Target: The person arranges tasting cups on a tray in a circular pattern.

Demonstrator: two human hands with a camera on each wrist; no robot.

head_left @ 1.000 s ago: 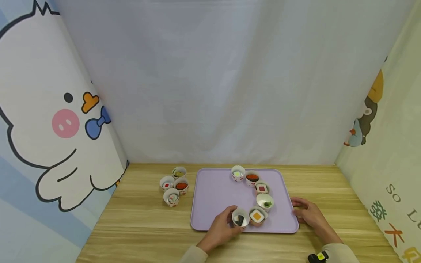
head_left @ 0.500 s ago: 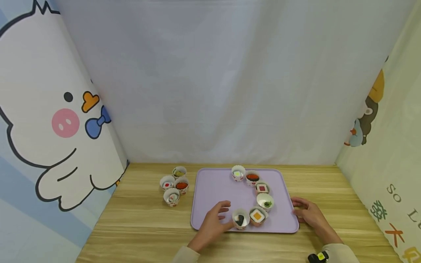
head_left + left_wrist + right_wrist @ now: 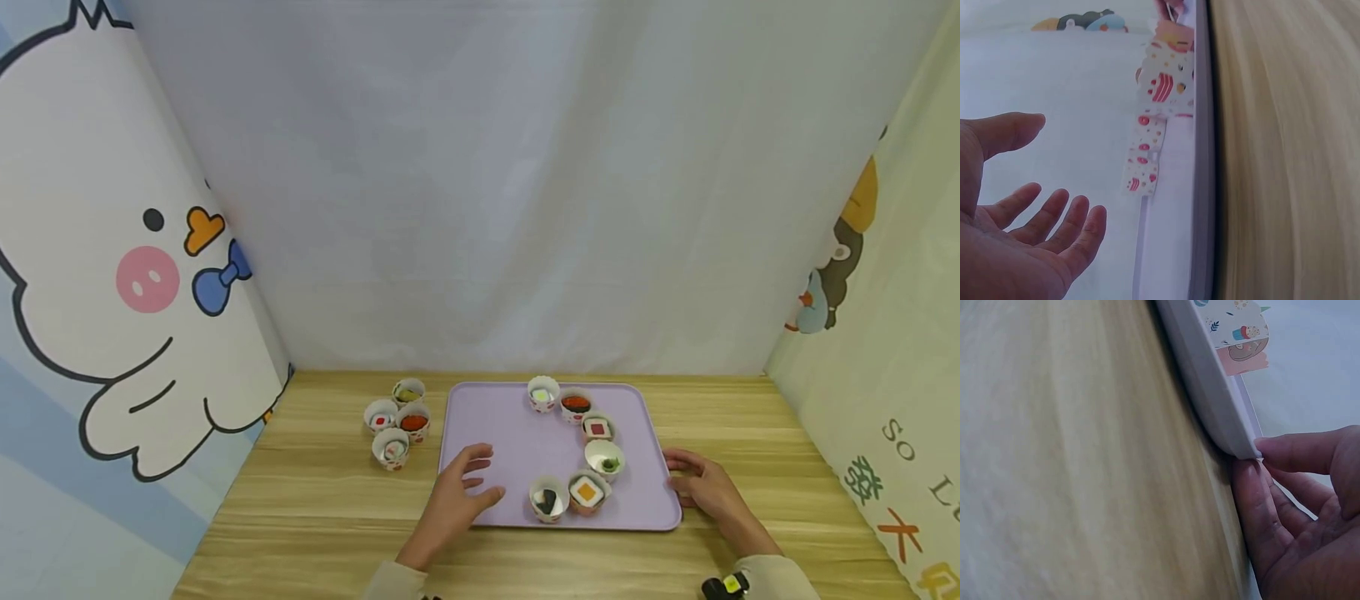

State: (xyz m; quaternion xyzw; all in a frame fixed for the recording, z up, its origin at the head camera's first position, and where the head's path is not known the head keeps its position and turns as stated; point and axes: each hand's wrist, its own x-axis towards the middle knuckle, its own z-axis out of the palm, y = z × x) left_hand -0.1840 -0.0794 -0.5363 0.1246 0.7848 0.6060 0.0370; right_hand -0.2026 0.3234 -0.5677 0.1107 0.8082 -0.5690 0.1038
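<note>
Over the front left of the purple tray (image 3: 517, 433) my left hand (image 3: 455, 492) hovers with spread, slightly bent fingers and holds nothing. To its right stands a paper cup (image 3: 549, 500) with a dark and white piece inside. My right hand (image 3: 701, 486) grips the tray's right rim (image 3: 1244, 434) with thumb and finger. Beside the first cup is one with a yellow-centred sushi piece (image 3: 587, 493). From there an arc runs back through a cup with a green bit (image 3: 604, 461), a red-centred piece (image 3: 597, 428), an orange-topped piece (image 3: 576, 406) and a pale green-centred piece (image 3: 542, 395).
Left of the tray, several more cups cluster on the wooden table (image 3: 315, 500): a greenish one (image 3: 408, 392), a red-dotted one (image 3: 381, 418), an orange-topped one (image 3: 414, 422) and a pale one (image 3: 392, 450). A white curtain (image 3: 480, 192) hangs behind.
My left hand has let go of the cup with the dark and white piece and moved left, away from it. That cup stays on the tray. My right hand has kept its place.
</note>
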